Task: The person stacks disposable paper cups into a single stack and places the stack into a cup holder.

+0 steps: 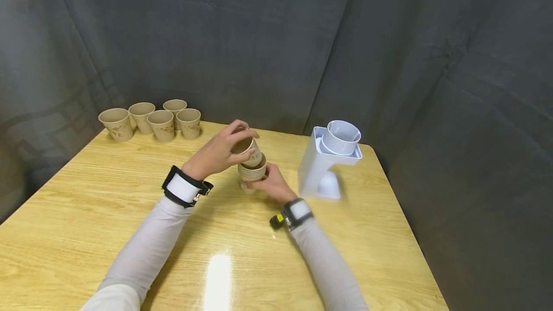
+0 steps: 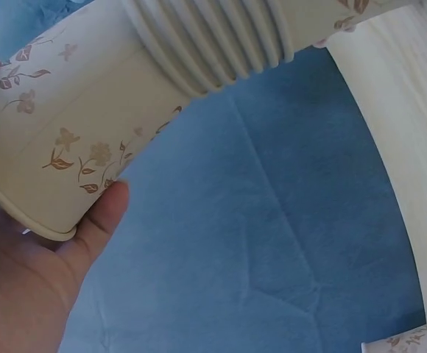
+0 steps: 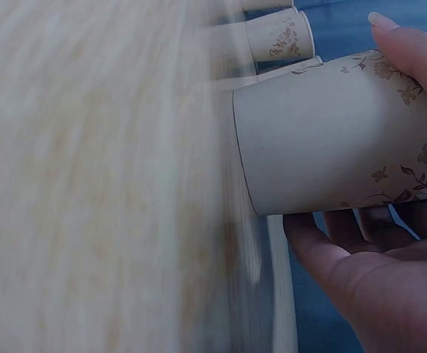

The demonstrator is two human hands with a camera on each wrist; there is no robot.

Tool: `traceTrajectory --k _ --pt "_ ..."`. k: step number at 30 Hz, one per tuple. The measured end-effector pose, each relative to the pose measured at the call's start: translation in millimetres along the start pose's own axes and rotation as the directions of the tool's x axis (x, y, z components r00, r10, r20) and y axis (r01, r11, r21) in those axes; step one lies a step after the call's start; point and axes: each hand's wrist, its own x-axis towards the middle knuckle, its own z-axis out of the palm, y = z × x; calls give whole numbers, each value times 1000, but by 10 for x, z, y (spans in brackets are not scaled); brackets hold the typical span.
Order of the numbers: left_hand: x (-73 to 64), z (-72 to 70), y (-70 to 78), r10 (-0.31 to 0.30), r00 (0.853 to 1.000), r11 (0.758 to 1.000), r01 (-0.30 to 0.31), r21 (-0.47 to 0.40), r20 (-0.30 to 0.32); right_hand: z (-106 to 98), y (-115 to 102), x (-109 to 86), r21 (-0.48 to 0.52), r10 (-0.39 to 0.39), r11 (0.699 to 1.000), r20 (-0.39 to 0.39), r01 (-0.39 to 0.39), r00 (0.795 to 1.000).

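My left hand (image 1: 236,145) grips the top paper cup (image 1: 248,150), tan with a brown flower print, tilted and partly lifted out of a nested stack of cups (image 1: 252,173). My right hand (image 1: 260,182) holds that stack from below, just above the wooden table (image 1: 86,215). In the left wrist view the lifted cup (image 2: 59,125) lies against my thumb (image 2: 101,215), with the stack's ribbed rims (image 2: 213,44) behind it. The right wrist view shows the stack's bottom cup (image 3: 331,140) wrapped by my fingers (image 3: 346,265).
Several loose cups (image 1: 151,121) of the same kind stand upright at the table's back left corner. A white cup dispenser (image 1: 328,162) stands right of my hands, near the table's right edge. Dark grey curtains close in the table behind and beside it.
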Motion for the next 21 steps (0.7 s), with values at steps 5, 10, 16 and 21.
traceTrajectory --k 5,10,16,21 --pt "4 47 -13 -15 1000 1000 16 -8 19 3 -39 -8 3 11 1000 3 -11 1000" --pt "9 90 -6 -21 999 1000 21 -6 43 -5 -250 -88 0 6 1000 23 -6 1000" --pt "15 135 7 -32 998 999 33 -9 58 -7 -361 -137 15 12 1000 23 -12 1000" --pt "13 181 4 -16 998 1000 16 0 64 -5 -342 -136 15 7 1000 18 -7 1000"
